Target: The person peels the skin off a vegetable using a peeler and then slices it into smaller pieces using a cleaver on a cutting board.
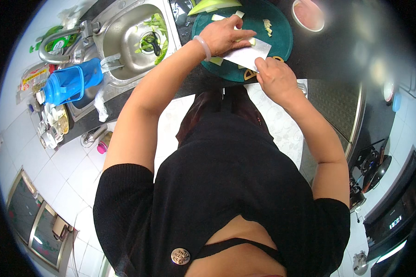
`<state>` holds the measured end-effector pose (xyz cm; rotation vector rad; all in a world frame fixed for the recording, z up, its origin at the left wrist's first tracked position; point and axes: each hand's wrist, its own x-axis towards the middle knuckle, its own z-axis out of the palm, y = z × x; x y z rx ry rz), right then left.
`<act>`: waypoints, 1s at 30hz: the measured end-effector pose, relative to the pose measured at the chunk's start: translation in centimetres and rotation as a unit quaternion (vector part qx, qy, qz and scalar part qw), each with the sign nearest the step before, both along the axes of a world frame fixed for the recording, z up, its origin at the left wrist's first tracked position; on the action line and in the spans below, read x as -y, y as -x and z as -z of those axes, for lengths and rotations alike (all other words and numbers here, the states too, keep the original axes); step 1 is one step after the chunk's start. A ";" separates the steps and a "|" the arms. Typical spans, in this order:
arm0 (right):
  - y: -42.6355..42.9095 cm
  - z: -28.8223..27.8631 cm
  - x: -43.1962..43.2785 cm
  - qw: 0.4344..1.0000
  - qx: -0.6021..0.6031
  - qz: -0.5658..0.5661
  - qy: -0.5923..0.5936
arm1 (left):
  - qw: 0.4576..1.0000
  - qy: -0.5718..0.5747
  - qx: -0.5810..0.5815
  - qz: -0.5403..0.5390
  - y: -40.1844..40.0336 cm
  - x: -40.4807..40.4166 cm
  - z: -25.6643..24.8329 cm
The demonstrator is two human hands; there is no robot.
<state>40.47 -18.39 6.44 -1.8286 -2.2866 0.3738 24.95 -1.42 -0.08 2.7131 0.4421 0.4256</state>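
Observation:
My right hand (277,78) grips a wide-bladed kitchen knife (248,53), its flat blade tilted over a round green cutting board (280,31). My left hand (227,36), with a pale bangle at the wrist, is curled around pale green vegetable pieces (252,41) against the blade. Its fingers partly hide them. More cut pieces (216,61) lie on the board near my left wrist. At the board's far edge rests a large pale green wedge (215,5), perhaps melon or gourd. A little heap of chopped whitish bits (267,27), possibly garlic, lies toward the right.
Left of the board is a steel sink (119,38) with green peelings (156,22) and a tap (60,59). A blue plastic jug (67,81) stands beside it. At the far right a white bowl (295,19) holds something pink. The dark counter's front edge runs before my body.

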 end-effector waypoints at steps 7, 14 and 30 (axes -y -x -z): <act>-1.6 -1.5 1.7 0.998 -0.025 -0.021 0.049 | 0.996 -0.002 -0.030 -0.081 -2.0 -1.9 2.0; -3.2 -2.6 8.3 0.990 -0.079 0.068 0.091 | 0.996 -0.049 -0.021 0.076 -1.9 -2.7 -0.1; -3.9 -0.8 14.8 0.890 -0.321 0.319 0.051 | 0.971 -0.074 -0.164 0.155 -6.3 -0.7 0.1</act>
